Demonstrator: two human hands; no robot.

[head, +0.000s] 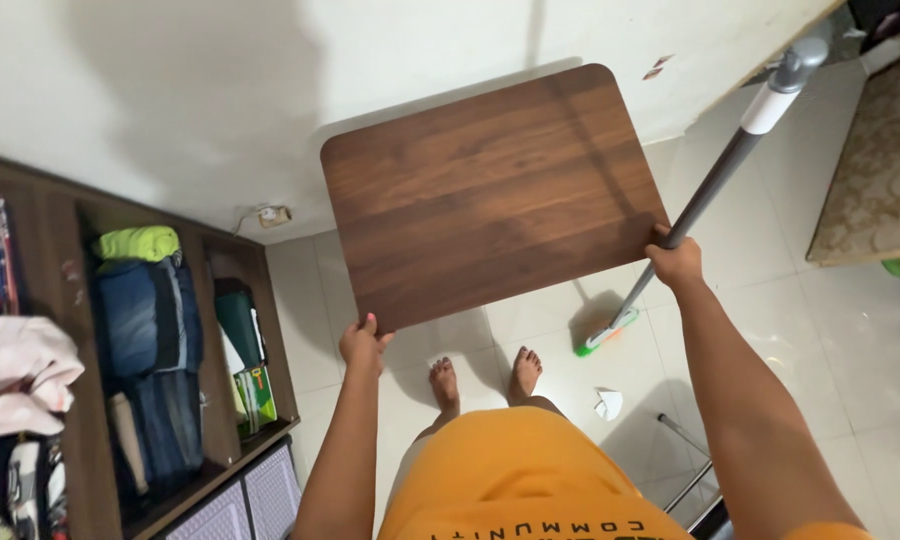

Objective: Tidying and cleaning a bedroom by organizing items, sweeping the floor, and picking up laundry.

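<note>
Orange cloth of the person's shirt (530, 480) fills the near edge of the view, with both bare arms reaching out from it. Beyond the shirt, two bare feet (482, 378) stand on the white tiled floor (850, 340).

Both hands hold up a dark wooden board (495, 190) with rounded corners, raised flat toward the camera in the middle of the view, so that it covers part of the white wall (170, 90) behind it. The left hand (365, 343) grips the board's near left corner, fingers (368, 325) closed over the edge. The right hand (676, 258) is at the board's right edge near its lower corner; its fingers are curled there, but whether they clasp the board alone or also the pole beside it cannot be told.

That pole is a grey mop handle (715, 180) with a white and grey top, which slants from the far right down past the right hand. Its green and white mop head (606, 332) rests on the floor just right of the feet. A small crumpled white scrap (609, 403) lies on the tiles nearer, to the right of the feet.

On the left stands a dark wooden shelf unit (75, 330) with folded jeans and a lime-green cloth (138, 243) stacked in one compartment, and bags and packets in the next. A pink garment (15, 370) hangs at the far left edge. On the right, a patterned beige mat (875, 170) lies on the floor.
</note>
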